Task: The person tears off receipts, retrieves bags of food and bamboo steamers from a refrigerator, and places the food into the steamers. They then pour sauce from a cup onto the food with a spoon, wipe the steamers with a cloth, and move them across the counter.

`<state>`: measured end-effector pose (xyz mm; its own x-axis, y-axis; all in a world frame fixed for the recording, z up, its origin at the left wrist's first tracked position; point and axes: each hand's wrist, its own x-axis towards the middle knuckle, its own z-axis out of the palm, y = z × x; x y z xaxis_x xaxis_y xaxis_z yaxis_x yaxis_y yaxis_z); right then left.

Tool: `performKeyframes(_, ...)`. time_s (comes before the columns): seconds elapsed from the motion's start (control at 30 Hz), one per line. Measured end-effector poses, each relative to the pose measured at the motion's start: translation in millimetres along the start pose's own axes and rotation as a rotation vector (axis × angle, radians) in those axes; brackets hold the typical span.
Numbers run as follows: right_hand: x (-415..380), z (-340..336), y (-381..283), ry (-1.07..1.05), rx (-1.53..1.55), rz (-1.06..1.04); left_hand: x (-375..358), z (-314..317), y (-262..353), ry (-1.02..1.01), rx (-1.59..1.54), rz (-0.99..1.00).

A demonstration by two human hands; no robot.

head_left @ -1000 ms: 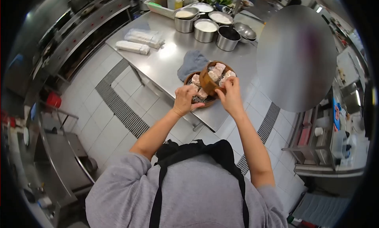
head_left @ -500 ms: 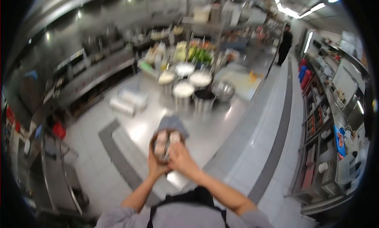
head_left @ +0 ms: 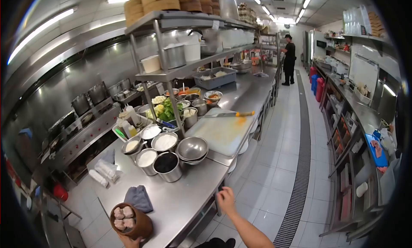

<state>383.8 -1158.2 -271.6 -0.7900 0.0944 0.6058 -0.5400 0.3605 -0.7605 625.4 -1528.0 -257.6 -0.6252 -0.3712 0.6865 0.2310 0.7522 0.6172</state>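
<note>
A round bamboo steamer [head_left: 143, 224] holding several pale dumplings [head_left: 124, 217] is at the near left corner of the steel table [head_left: 180, 205]. My left hand [head_left: 128, 240] grips its near side, with the fingers partly under the rim. Behind the steamer lies a crumpled grey cloth [head_left: 139, 199]. My right hand [head_left: 225, 199] is off the table's right edge, apart from the steamer, with its fingers loosely curled and nothing visible in them.
Metal pots of white and dark contents [head_left: 166, 164], steel bowls [head_left: 192, 149] and a cutting board [head_left: 221, 130] with a knife [head_left: 231, 114] stand farther back. A shelf rack [head_left: 201, 61] rises over the table. A person in black [head_left: 289, 59] stands down the aisle.
The view has lifted and turned sharper. My right hand has left the dumplings and moved right, away from the steamer. My left hand remains at the steamer, now lower left in view.
</note>
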Motion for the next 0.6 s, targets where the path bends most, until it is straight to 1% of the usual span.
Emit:
performKeyframes(0.03,-10,-18,31,0.015,-0.103,0.042,0,1,6,0.027,0.131,0.004)
performKeyframes(0.07,-27,-41,71,-0.173,-0.141,0.268,4,5,10,0.06,0.253,0.016)
performKeyframes(0.1,-52,-67,109,-0.311,-0.325,0.334,4,14,14,0.095,0.367,0.023)
performKeyframes(0.13,-104,-87,203,-0.589,-0.462,0.156,2,22,19,0.13,0.48,0.026)
performKeyframes(0.17,-133,-130,215,-0.718,-0.583,0.241,3,31,23,0.171,0.594,0.033)
performKeyframes(0.2,-165,-168,240,-1.005,-0.778,0.189,5,40,29,0.216,0.709,0.041)
performKeyframes(0.23,-215,-210,268,-0.9,-0.828,0.098,5,48,35,0.259,0.827,0.046)
performKeyframes(0.27,-244,-253,278,-0.878,-0.82,-0.053,6,56,41,0.302,0.945,0.052)
performKeyframes(0.3,-241,-259,290,-0.88,-0.812,-0.064,6,64,47,0.345,1.064,0.056)
performKeyframes(0.43,-217,-297,346,-0.883,-0.756,0.146,-19,101,80,0.506,1.568,0.039)
performKeyframes(0.6,-164,-367,413,-0.899,-0.699,0.407,-79,159,147,0.664,2.21,-0.004)
